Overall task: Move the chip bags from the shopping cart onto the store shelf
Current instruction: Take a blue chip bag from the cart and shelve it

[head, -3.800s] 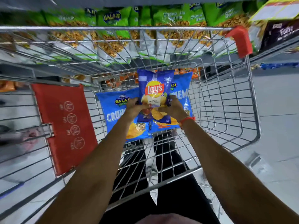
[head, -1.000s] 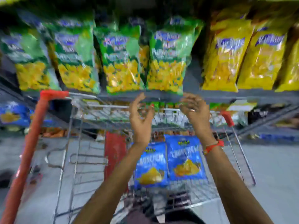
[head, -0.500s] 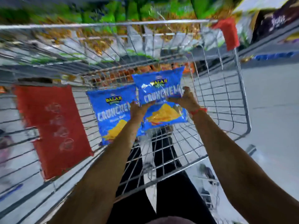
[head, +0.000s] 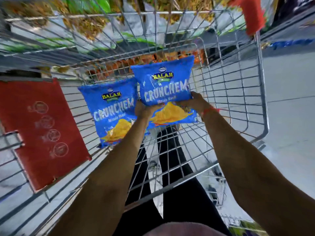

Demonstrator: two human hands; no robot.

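Two blue Balaji Crunchem chip bags are in the wire shopping cart [head: 262, 99]. The right bag [head: 165, 87] is raised off the cart floor, gripped at its lower sides by my left hand [head: 144, 110] and my right hand [head: 196, 100], which has a red thread at the wrist. The left bag [head: 110, 109] lies on the cart floor, its lower right corner hidden behind my left forearm. Beyond the cart's far wall runs the store shelf [head: 85, 23], blurred, packed with green snack bags.
A red fold-down seat flap [head: 40, 130] hangs on the cart's left side. A red corner bumper [head: 252, 14] caps the cart's far right corner. Grey floor [head: 289, 108] lies to the right. My dark trouser legs show through the cart's floor.
One second ago my empty hands were up at the shelf. They have come down into the cart, closed on the right blue bag and lifted it slightly.
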